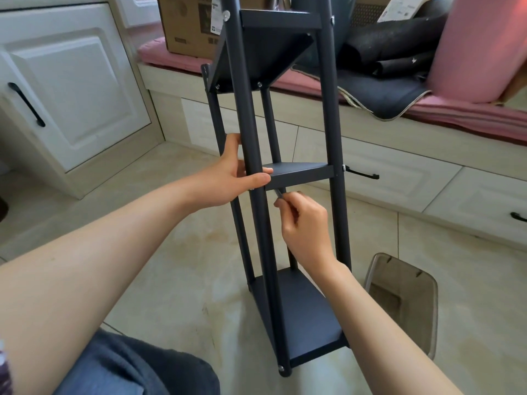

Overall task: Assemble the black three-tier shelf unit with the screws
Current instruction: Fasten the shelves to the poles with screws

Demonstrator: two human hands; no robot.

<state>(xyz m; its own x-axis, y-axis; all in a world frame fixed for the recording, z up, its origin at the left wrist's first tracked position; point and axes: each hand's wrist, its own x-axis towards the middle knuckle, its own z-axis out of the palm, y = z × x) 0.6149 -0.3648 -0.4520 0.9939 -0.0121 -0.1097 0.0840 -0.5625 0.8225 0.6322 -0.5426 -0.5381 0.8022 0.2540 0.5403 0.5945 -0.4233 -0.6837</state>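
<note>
Standing on the tiled floor, the black metal three-tier shelf unit (288, 172) looks nearly assembled, all tiers mounted, while the left hand (233, 178) grips a front post and the right hand (302, 220) pinches a small grey tool (279, 193) under the middle tier, apparently tightening a screw.

I see a beige tiled floor (176, 252) in daylight. A white cabinet (71, 89) with a black handle (27, 105) stands on my left. Ahead, a window seat (385, 155) with drawers carries a pink cushion (470, 121), a cardboard box (191, 24) and dark mats (393, 52).
</note>
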